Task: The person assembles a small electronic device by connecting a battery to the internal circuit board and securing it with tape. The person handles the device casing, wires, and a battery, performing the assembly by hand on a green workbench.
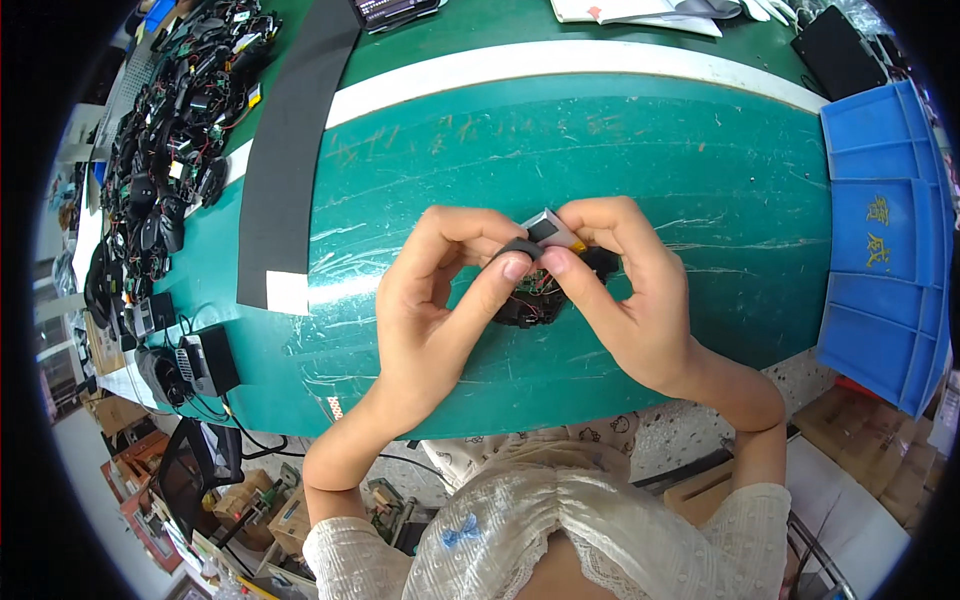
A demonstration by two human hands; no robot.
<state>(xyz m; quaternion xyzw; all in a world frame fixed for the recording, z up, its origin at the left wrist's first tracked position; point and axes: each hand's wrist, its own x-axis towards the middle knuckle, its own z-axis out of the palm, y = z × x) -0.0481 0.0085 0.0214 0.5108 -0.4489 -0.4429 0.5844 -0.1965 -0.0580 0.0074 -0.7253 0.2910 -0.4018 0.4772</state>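
Two hands (425, 300) (642, 295) pinch a silver block (560, 236) and a dark strip (519, 246) over a black device (532, 306).

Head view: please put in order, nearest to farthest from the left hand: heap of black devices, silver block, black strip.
1. Silver block: at the left hand.
2. Black strip: lying to the left.
3. Heap of black devices: farther left, past the strip.
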